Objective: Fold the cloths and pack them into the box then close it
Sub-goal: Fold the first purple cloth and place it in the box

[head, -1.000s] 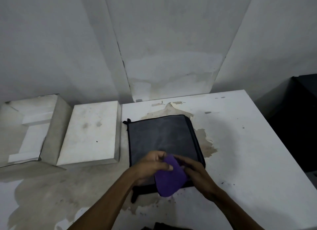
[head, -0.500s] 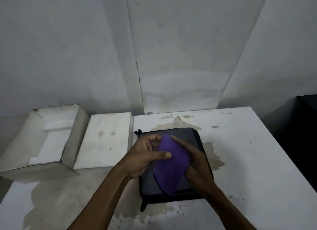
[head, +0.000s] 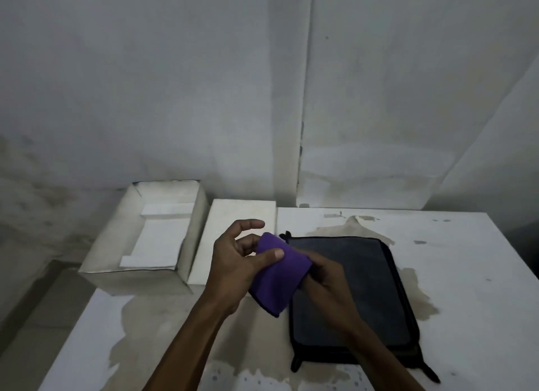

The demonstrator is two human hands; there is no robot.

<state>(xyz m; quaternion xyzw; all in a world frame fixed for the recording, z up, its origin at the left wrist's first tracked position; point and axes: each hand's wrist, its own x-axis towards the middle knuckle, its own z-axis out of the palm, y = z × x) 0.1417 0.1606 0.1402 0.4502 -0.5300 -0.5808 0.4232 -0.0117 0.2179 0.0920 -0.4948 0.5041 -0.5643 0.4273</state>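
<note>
Left hand: I see my left hand [head: 233, 262] held above the desk [head: 466, 274], near its back-left part. The thumb presses on top of the purple cloth [head: 277, 277] and pinches it against the lower fingers, while the index finger sticks out straight and free above it.

Right hand: my right hand [head: 323, 277] comes in from the right and holds the cloth's far side. Most of its fingers are tucked under the fabric, so I cannot tell how tightly they curl.

Purple cloth: folded into a small thick pad, tilted, lifted off the desk between both hands. It hangs over the left edge of the dark cloth [head: 350, 288].

Dark cloth: a grey rectangle with black trim, lying flat on the desk near the middle, with black loops at its corners. My right forearm crosses over it.

Box: the open white box [head: 140, 244] sits at the desk's back-left corner, its left side overhanging the desk edge. Inside I see only pale cardboard flaps.

Lid: a flat white lid [head: 233, 215] lies just beside the box on its right, touching it, partly hidden by my left hand.

Desk: white top with brownish stains around the dark cloth and toward the front-left.
</note>
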